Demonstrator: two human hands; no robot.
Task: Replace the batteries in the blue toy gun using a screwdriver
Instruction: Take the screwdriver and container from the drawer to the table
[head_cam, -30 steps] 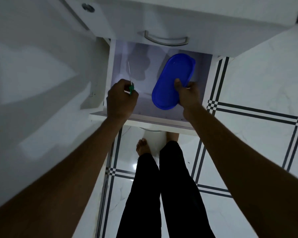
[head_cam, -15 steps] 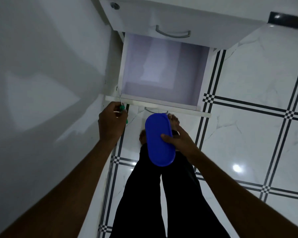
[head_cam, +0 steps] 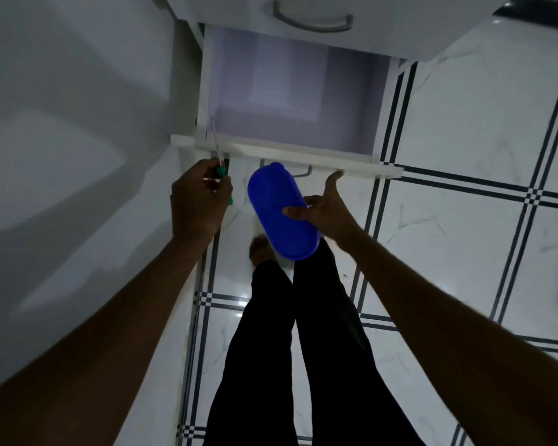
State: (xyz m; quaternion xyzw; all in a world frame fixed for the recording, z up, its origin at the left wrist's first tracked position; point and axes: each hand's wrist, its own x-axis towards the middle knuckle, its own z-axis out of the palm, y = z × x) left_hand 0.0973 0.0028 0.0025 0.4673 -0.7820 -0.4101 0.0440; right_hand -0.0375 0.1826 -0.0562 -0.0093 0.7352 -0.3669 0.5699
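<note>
My left hand (head_cam: 197, 201) grips a green-handled screwdriver (head_cam: 220, 171); its thin metal shaft points up across the front edge of the open white drawer (head_cam: 287, 154). My right hand (head_cam: 324, 209) holds a blue oval plastic container (head_cam: 277, 207) in front of the drawer, thumb on its lid and one finger stretched toward the drawer front. No toy gun or batteries are in sight.
The pulled-out drawer's inside shows nothing in it. Another drawer with a metal handle (head_cam: 313, 22) sits above. A white cabinet side (head_cam: 78, 140) fills the left. Below are my black-trousered legs (head_cam: 287, 349), a bare foot and white tiled floor (head_cam: 464, 188) with dark lines.
Both hands came out of the drawer, the right one lifting the blue container out and toward me. Since half a second ago they have risen back near the drawer's front edge.
</note>
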